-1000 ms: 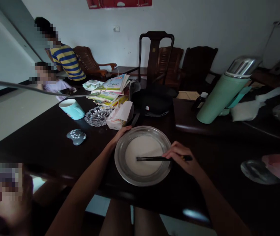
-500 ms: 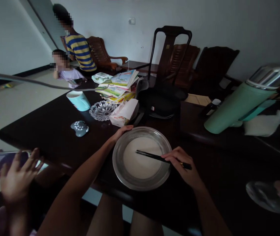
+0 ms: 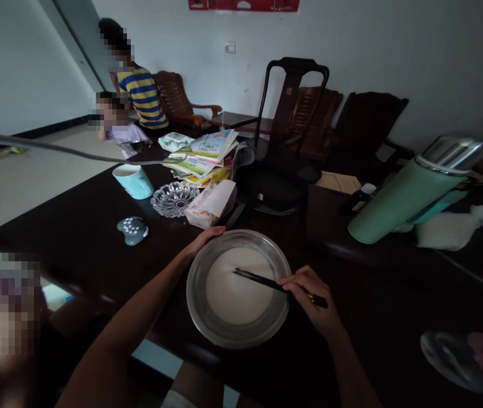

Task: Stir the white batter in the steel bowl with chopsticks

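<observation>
A round metal bowl holding a pale, milky mixture stands near the front edge of the dark table. My left hand grips the bowl's far left rim, with part of its fingers hidden. In my right hand is a pair of black chopsticks, closed between the fingers and slanting across the right rim. Their tips reach the mixture around the middle of the bowl.
Beyond the bowl are a tissue pack, a glass dish, a light-blue mug, a grey game controller and stacked booklets. A green thermos stands right. Two people are at the back left; another person sits close at left.
The view has tilted upward slightly, so things appear lower. The nearby person's hand at left is no longer distinctly visible. Both my hands keep their holds; the chopstick tips remain in the mixture.
</observation>
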{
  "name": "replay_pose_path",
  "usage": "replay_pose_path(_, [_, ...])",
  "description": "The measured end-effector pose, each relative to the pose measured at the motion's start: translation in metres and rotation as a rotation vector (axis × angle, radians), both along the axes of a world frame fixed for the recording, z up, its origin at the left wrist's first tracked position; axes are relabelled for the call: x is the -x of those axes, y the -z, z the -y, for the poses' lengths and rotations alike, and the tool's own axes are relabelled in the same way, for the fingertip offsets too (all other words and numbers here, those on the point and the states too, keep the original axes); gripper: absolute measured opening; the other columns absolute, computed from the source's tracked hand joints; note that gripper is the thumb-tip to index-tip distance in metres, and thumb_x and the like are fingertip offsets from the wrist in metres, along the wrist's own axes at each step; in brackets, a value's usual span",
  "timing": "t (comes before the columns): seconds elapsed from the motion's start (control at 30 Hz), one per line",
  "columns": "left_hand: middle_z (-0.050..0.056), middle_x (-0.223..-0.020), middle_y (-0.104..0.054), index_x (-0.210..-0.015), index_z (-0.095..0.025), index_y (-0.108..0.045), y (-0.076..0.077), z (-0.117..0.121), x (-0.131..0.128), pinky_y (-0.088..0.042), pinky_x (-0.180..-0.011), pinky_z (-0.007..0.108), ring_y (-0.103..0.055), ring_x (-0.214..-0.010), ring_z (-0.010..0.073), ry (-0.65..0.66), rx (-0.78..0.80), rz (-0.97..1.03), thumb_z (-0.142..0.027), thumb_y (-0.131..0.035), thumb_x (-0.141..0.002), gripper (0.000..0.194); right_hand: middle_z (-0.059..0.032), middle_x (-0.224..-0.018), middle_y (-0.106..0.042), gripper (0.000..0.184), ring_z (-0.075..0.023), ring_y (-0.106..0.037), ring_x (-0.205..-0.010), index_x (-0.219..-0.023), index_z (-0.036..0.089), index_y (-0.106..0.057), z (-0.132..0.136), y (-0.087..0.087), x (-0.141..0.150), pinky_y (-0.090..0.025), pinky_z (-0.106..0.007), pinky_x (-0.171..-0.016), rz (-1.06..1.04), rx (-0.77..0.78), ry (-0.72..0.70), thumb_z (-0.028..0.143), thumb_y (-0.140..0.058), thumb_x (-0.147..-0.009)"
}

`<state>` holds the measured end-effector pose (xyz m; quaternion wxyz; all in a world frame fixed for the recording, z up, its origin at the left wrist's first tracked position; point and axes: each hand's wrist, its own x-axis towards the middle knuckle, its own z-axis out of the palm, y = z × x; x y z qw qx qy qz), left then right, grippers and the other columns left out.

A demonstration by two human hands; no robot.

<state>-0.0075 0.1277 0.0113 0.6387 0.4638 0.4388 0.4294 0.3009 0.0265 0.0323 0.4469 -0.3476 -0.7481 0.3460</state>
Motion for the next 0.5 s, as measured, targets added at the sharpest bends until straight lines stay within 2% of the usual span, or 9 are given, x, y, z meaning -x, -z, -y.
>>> replay_pose_path(0.07, [-0.004, -0.057, -0.039, -0.059, -0.018, -0.046, 0.006, 0.001, 0.009, -0.024, -0.047, 0.024, -0.033, -0.052, 0.0090, 0.015, 0.012, -0.005, -0.051, -0.073, -0.064, 0.043, -0.0021, -0.084, -0.078, 0.028, -0.0206, -0.059, -0.079, -0.080, 0.027, -0.071, -0.003, 0.002, -0.010, -0.047, -0.036, -0.071, -0.071, 0.003, 0.109, 0.024, -0.050, -0.098])
replay_pose_path(0.13, [-0.003, -0.057, -0.039, -0.058, -0.018, -0.046, 0.007, 0.004, 0.016, -0.024, -0.048, 0.025, -0.032, -0.053, 0.0094, 0.025, 0.009, -0.017, -0.053, -0.073, -0.064, 0.045, -0.0018, -0.073, -0.076, 0.039, -0.0202, -0.059, -0.072, -0.072, 0.026, -0.069, -0.005, 0.002, -0.018, -0.045, -0.036, -0.067, -0.158, 0.003, 0.129, 0.027, -0.042, -0.101])
replay_pose_path(0.23, [-0.004, -0.056, -0.039, -0.056, -0.018, -0.046, 0.008, 0.003, 0.019, -0.024, -0.048, 0.025, -0.032, -0.052, 0.0094, 0.041, 0.000, -0.027, -0.053, -0.075, -0.061, 0.046, -0.0024, -0.072, -0.076, 0.040, -0.0205, -0.059, -0.070, -0.072, 0.026, -0.069, -0.003, 0.000, -0.017, -0.045, -0.036, -0.065, -0.125, 0.041, -0.005, 0.029, -0.043, -0.101])
replay_pose_path(0.33, [-0.003, -0.056, -0.043, -0.058, -0.019, -0.047, 0.014, -0.001, 0.019, -0.027, -0.050, 0.026, -0.036, -0.053, 0.0110, 0.040, 0.006, -0.012, -0.051, -0.075, -0.064, 0.043, -0.0034, -0.085, -0.079, 0.024, -0.0212, -0.060, -0.076, -0.081, 0.026, -0.073, 0.001, -0.004, -0.004, -0.048, -0.036, -0.069, 0.013, 0.039, -0.120, 0.029, -0.054, -0.096])
replay_pose_path(0.4, [-0.002, -0.057, -0.048, -0.061, -0.021, -0.049, 0.020, -0.002, 0.021, -0.031, -0.051, 0.027, -0.042, -0.056, 0.0138, 0.046, 0.012, -0.005, -0.050, -0.072, -0.069, 0.038, -0.0036, -0.090, -0.079, 0.018, -0.0212, -0.061, -0.080, -0.085, 0.026, -0.074, 0.003, -0.006, 0.002, -0.049, -0.037, -0.072, 0.049, 0.028, -0.073, 0.028, -0.058, -0.094])
replay_pose_path(0.5, [-0.001, -0.058, -0.055, -0.066, -0.024, -0.052, 0.024, 0.000, 0.026, -0.035, -0.055, 0.029, -0.050, -0.064, 0.0182, 0.067, 0.045, 0.021, -0.048, -0.069, -0.074, 0.031, -0.0048, -0.090, -0.078, 0.022, -0.0214, -0.063, -0.081, -0.082, 0.025, -0.073, 0.005, -0.008, -0.002, -0.049, -0.038, -0.076, 0.012, 0.014, 0.122, 0.031, -0.056, -0.095])
